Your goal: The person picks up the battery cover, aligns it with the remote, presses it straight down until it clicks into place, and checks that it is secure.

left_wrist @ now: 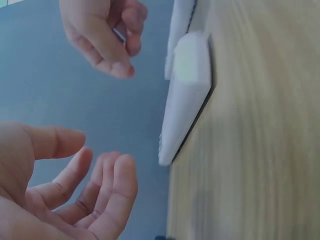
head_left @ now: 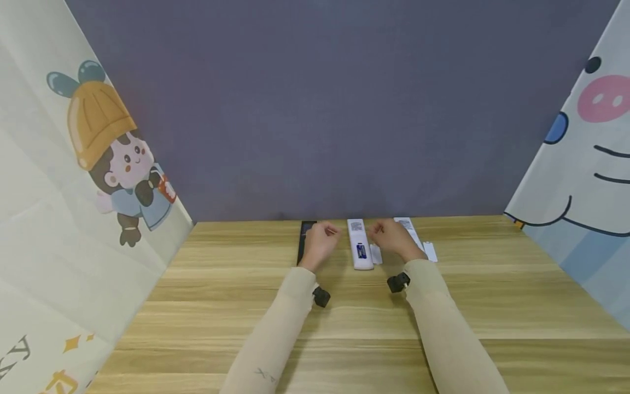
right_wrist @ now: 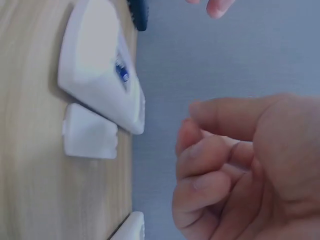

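A white remote control (head_left: 363, 264) lies face down on the table, its battery compartment uncovered and blue batteries (head_left: 361, 251) showing inside. Against its right side is a small white battery cover (head_left: 376, 254) (right_wrist: 90, 132). Just left of this remote, my left hand (head_left: 321, 243) hovers with loosely bent fingers, the thumb apart from them and nothing between. To the remote's right hangs my right hand (head_left: 394, 239), fingers loosely curled and thumb close to the index finger; no object shows in it. A black remote (head_left: 302, 241) is partly hidden behind the left hand.
Partly behind the right hand lies another white remote (head_left: 406, 225), with a second white cover (head_left: 430, 251) at its right. The remotes lie near the back edge of the wooden table (head_left: 364, 339), against a grey-blue backdrop (head_left: 315, 109). Printed curtains flank both sides.
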`<state>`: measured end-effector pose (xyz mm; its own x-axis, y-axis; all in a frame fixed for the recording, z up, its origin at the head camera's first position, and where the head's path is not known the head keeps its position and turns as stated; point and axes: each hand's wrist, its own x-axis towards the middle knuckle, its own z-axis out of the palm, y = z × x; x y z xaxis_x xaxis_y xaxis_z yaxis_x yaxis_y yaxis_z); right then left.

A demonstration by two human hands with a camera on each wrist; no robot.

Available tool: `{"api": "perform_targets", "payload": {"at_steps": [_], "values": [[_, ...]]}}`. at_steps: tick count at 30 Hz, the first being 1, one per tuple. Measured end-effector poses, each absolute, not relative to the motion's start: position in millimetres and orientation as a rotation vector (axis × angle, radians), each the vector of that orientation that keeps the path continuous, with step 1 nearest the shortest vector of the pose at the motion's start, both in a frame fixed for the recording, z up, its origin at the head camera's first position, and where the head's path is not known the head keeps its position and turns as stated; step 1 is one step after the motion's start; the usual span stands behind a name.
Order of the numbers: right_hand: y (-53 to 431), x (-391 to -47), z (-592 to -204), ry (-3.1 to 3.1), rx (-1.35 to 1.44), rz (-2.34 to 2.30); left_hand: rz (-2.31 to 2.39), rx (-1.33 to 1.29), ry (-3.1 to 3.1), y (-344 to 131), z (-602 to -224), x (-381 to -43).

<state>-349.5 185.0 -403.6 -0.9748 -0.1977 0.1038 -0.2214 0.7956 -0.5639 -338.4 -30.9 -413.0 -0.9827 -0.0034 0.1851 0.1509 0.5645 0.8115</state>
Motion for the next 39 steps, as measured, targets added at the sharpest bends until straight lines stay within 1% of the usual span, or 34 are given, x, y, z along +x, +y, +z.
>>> {"api": "perform_targets", "payload": {"at_steps": [9, 13, 18, 24, 39], "values": [[184.0, -351.4, -416.8, -3.046, 0.219, 0.907, -1.292, -0.049, -2.729, -11.0, -422.2, -334.2], [183.4, -350.1, -421.2, -3.07, 0.195, 0.896, -1.364, -0.062, -2.753, -4.6, -426.4, -333.8], [185.7, -351.1, -428.1, -3.097, 0.226, 0.837, -1.445, -0.121, -2.79, 1.8, -430.4, -332.9], [188.6, -354.7, -434.6, -3.09, 0.312, 0.818, -1.328, -0.148, -2.836, 5.6, -434.1, -331.9], [182.3, -350.8, -438.8, -3.09, 0.261, 0.944, -1.154, -0.023, -2.853, 25.3, -439.7, -347.6]]}}
